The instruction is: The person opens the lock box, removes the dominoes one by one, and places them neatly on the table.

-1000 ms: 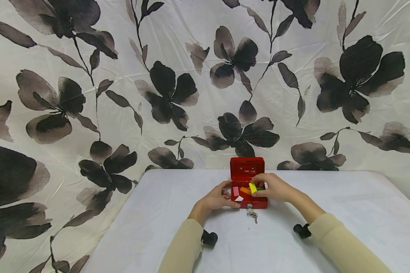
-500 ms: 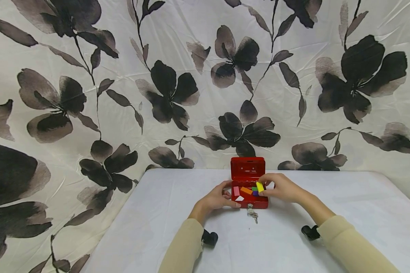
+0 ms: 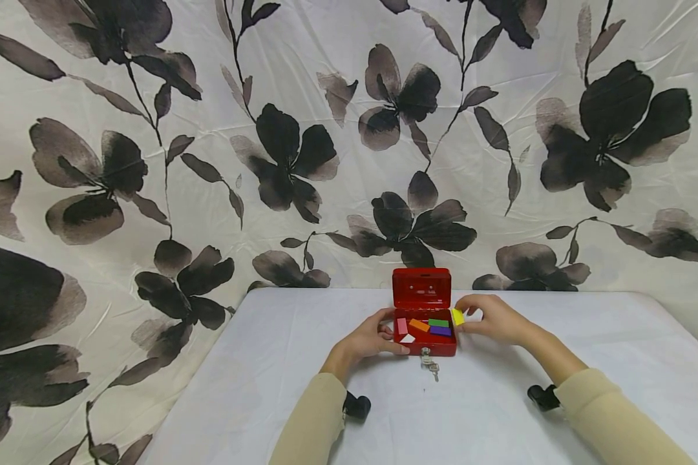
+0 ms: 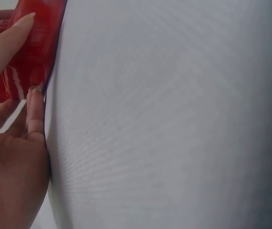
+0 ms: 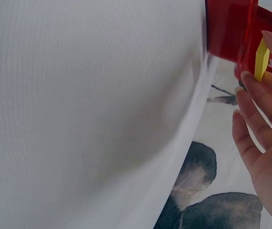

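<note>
A small red cash box stands with its lid raised. Inside lie a pink block, an orange block, a green block, a purple block and a white piece. My left hand grips the left side of the box, thumb at its front edge. Just past the right wall, my right hand pinches a yellow block between thumb and fingertips. In the right wrist view, the yellow block overlaps the red box, with the other fingers spread below.
Keys hang from the lock on the box's front. A white-covered table lies beneath. Behind its far edge hangs a flower-print cloth. Dark wrist cameras sit at both sleeves.
My right hand has carried the yellow block rightward, from over the box's inside to beyond its right wall. The green and purple blocks now show fully. The left hand has stayed in place.
</note>
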A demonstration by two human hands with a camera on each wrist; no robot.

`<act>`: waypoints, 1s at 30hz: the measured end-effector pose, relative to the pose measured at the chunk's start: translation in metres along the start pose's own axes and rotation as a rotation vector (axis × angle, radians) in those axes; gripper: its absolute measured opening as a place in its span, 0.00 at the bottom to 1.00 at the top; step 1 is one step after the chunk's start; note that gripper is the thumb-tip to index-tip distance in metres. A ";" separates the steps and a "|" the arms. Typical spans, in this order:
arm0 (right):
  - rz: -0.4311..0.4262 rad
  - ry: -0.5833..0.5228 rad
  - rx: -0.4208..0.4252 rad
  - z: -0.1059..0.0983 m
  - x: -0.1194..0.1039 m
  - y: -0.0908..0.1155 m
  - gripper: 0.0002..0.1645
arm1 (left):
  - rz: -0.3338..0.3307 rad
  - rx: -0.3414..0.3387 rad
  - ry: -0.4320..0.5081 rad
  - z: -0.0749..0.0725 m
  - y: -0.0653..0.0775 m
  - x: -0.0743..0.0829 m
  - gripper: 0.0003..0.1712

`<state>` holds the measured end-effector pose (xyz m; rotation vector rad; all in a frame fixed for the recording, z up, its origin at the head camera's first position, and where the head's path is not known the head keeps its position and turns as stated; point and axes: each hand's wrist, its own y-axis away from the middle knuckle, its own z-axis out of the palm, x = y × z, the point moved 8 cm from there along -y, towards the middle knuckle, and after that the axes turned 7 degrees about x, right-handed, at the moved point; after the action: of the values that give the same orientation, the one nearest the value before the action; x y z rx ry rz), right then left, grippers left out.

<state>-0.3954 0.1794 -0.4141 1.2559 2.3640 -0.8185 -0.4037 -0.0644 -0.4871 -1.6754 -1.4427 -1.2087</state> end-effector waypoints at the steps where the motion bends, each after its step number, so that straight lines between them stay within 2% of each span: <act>1: 0.001 0.007 0.003 -0.001 0.002 0.000 0.21 | 0.001 0.000 -0.002 0.000 0.000 0.001 0.55; 11: 0.018 0.040 0.006 -0.007 0.018 0.000 0.20 | 0.003 -0.001 -0.036 -0.001 0.002 0.001 0.57; 24: -0.019 0.067 0.010 -0.004 0.032 -0.002 0.17 | -0.003 -0.013 -0.006 0.001 -0.001 0.002 0.57; 30: 0.050 0.050 -0.041 0.004 0.037 -0.005 0.18 | 0.003 -0.016 -0.027 0.001 -0.001 0.002 0.56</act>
<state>-0.4200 0.1986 -0.4352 1.3277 2.3658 -0.7274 -0.4044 -0.0622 -0.4859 -1.7101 -1.4494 -1.2036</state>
